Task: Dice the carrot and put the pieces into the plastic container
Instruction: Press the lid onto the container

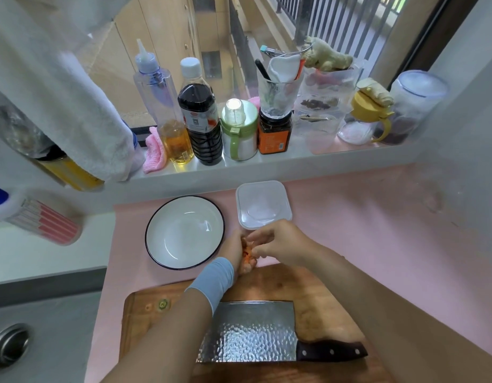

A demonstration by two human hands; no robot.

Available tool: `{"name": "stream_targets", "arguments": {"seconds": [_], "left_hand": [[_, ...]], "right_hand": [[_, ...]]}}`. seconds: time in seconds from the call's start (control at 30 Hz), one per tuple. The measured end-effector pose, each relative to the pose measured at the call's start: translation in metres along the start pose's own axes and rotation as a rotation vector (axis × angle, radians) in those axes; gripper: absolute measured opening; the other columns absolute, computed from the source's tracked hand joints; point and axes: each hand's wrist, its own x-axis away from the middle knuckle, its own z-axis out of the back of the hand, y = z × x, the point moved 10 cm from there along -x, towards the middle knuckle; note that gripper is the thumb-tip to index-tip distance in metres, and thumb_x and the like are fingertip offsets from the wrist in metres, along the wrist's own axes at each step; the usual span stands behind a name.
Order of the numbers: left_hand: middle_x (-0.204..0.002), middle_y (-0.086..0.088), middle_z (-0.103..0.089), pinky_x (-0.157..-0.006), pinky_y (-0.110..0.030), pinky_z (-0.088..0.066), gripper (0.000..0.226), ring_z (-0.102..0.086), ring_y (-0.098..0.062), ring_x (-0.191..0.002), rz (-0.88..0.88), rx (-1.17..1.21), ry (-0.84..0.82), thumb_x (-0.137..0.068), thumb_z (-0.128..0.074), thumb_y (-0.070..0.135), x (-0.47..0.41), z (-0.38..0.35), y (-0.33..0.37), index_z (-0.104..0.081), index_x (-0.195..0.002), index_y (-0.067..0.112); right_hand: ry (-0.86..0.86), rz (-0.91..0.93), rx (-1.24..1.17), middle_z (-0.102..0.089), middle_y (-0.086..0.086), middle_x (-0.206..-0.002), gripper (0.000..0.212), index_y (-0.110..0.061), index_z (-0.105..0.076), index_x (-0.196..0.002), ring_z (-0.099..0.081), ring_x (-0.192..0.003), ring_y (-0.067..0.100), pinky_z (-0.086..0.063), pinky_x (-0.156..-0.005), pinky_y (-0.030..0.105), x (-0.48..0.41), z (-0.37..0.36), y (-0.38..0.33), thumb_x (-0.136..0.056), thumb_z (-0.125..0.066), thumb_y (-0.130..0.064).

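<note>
Hands are meeting just near of plastic container (pixel 241 200); left hand (pixel 233 251) is cupping carrot pieces (pixel 247 257), right hand (pixel 279 244) pinching them, likely for transfer; cleaver (pixel 250 331) is lying idle on cutting board (pixel 145 313).

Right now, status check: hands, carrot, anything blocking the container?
Left hand and right hand cupped together around carrot pieces, just short of the plastic container. Container looks empty. Cleaver flat on cutting board, nothing between hands and container.
</note>
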Motion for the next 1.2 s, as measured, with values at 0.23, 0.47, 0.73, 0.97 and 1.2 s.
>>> {"name": "stream_targets", "arguments": {"seconds": [0.23,0.47,0.73,0.97,1.2], "left_hand": [[-0.050,-0.003,-0.043,-0.039,-0.013,-0.026,0.032,-0.034,-0.014,-0.033,0.050,-0.104,0.080,-0.091,-0.044,0.018,0.005,0.025,-0.008,-0.048,-0.060,0.013],[-0.056,-0.003,-0.052,-0.039,-0.016,-0.029,0.025,-0.040,-0.014,-0.039,-0.015,-0.175,0.075,-0.091,-0.042,0.016,0.010,0.039,-0.012,-0.056,-0.071,0.011],[-0.061,-0.007,-0.050,-0.042,-0.018,-0.034,0.027,-0.041,-0.016,-0.048,0.062,0.048,0.046,-0.097,-0.037,0.014,0.030,0.029,-0.020,-0.053,-0.077,0.007],[-0.054,-0.005,-0.051,-0.042,-0.018,-0.040,0.024,-0.046,-0.014,-0.047,-0.005,0.187,0.033,-0.095,-0.043,0.012,0.072,0.037,-0.033,-0.054,-0.074,0.008],[-0.061,-0.004,-0.050,-0.042,-0.019,-0.035,0.027,-0.042,-0.017,-0.048,-0.242,-0.271,0.128,-0.094,-0.040,0.006,0.117,0.091,-0.048,-0.061,-0.077,0.005]], "right_hand": [[0.160,-0.039,0.474,-0.073,0.005,-0.108,0.020,-0.015,-0.075,-0.111,-0.067,-0.103,0.023,-0.052,-0.085,0.025,-0.028,-0.003,0.028,-0.095,-0.063,-0.018],[0.248,-0.018,0.564,-0.059,0.008,-0.077,0.018,-0.011,-0.063,-0.070,-0.058,-0.081,0.029,-0.036,-0.063,0.031,-0.034,-0.022,0.035,-0.088,-0.064,-0.013],[0.288,0.076,0.299,-0.074,0.001,-0.082,0.013,-0.010,-0.076,-0.084,-0.068,-0.081,0.015,-0.053,-0.073,0.030,0.000,-0.019,0.004,-0.089,-0.068,-0.018],[0.124,0.103,0.108,-0.071,-0.011,-0.075,0.020,-0.025,-0.078,-0.089,-0.061,-0.057,-0.002,-0.049,-0.062,0.013,0.069,-0.040,-0.029,-0.088,-0.069,-0.007],[-0.001,-0.204,0.770,-0.063,-0.003,-0.113,0.039,-0.026,-0.062,-0.116,-0.056,-0.098,0.015,-0.049,-0.079,0.027,0.159,-0.067,0.040,-0.078,-0.070,-0.022]]}}
